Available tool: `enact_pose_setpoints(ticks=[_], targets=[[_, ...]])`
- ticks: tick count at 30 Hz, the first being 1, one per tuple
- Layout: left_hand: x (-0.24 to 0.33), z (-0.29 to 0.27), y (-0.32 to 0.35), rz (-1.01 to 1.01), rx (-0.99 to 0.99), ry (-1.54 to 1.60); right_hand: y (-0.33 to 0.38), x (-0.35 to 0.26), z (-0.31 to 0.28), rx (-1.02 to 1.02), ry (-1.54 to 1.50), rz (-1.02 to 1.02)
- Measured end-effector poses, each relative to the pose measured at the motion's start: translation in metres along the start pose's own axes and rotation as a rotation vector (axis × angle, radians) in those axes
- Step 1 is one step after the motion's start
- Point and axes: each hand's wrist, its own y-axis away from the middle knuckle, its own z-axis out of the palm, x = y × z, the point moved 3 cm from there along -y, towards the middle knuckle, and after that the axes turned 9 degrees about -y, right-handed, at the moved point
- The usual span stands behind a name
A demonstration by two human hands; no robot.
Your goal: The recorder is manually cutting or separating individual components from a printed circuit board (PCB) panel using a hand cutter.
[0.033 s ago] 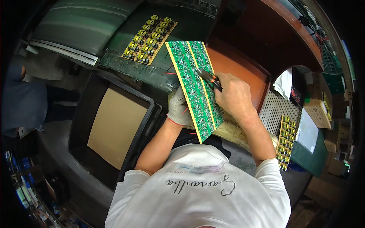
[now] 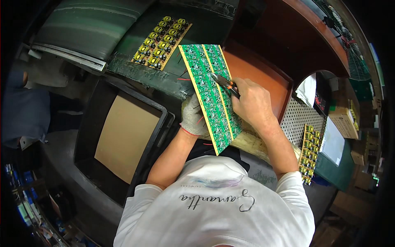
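Note:
My left hand (image 2: 192, 117), in a pale knitted glove, supports a green circuit board panel (image 2: 207, 94) from behind its left edge. The panel is tilted, solder side up, with yellow strips along its edge and middle; red wires poke out past its left side. Most of my left fingers are hidden behind it. My bare right hand (image 2: 255, 101) is closed around small cutting pliers (image 2: 224, 83) with black and orange handles. Their jaw tip is at the panel's middle strip, in its upper half.
Another panel (image 2: 161, 43) with yellow transformers lies on the dark green bench. A similar panel (image 2: 309, 154) is at the right, beside a perforated metal surface (image 2: 302, 113). A black crate (image 2: 92, 152) with cardboard inside stands left. Brown-red tray (image 2: 255, 72) lies ahead; a person (image 2: 26, 109) is far left.

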Motion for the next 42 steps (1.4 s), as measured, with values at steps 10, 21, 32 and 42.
enact_pose_setpoints(ticks=[10, 21, 32, 42], targets=[[-0.001, 0.003, 0.0, 0.016, -0.021, 0.005, -0.006, 0.004, 0.0, -0.028, 0.007, -0.022], [-0.001, 0.003, 0.001, -0.015, 0.077, -0.041, -0.023, 0.0, 0.0, 0.036, -0.001, 0.002], [-0.004, -0.01, -0.001, -0.008, -0.106, 0.109, -0.028, -0.005, -0.008, 0.059, 0.039, -0.06], [-0.002, -0.005, 0.0, 0.014, -0.068, 0.017, -0.03, -0.001, -0.005, 0.072, 0.042, -0.061]])
